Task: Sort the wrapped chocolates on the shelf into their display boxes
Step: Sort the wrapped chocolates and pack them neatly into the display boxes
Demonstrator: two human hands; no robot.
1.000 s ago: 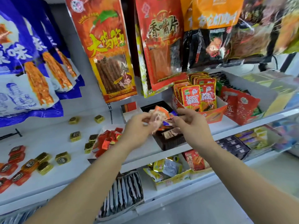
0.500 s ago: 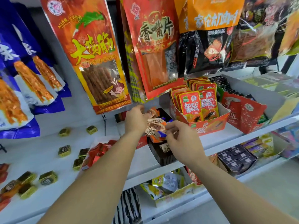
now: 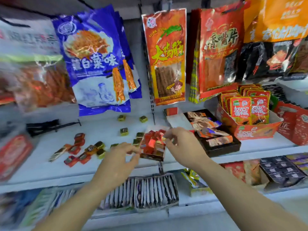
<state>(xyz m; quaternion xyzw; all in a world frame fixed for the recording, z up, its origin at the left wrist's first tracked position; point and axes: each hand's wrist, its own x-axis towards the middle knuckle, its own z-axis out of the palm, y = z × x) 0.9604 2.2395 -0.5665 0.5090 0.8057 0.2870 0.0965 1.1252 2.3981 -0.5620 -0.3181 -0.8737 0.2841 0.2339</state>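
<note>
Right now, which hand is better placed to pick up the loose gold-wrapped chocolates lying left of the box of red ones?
The left hand. It is beside the gold-wrapped chocolates, while the right hand is at the far side of the red chocolate box and would probably have to cross it.

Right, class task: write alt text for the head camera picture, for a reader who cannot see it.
A left hand and right hand reach a box of red wrapped chocolates at the front of a white shelf. Loose gold and red chocolates lie to its left, a black tray of orange bars to its right, snack bags hanging above.
</note>
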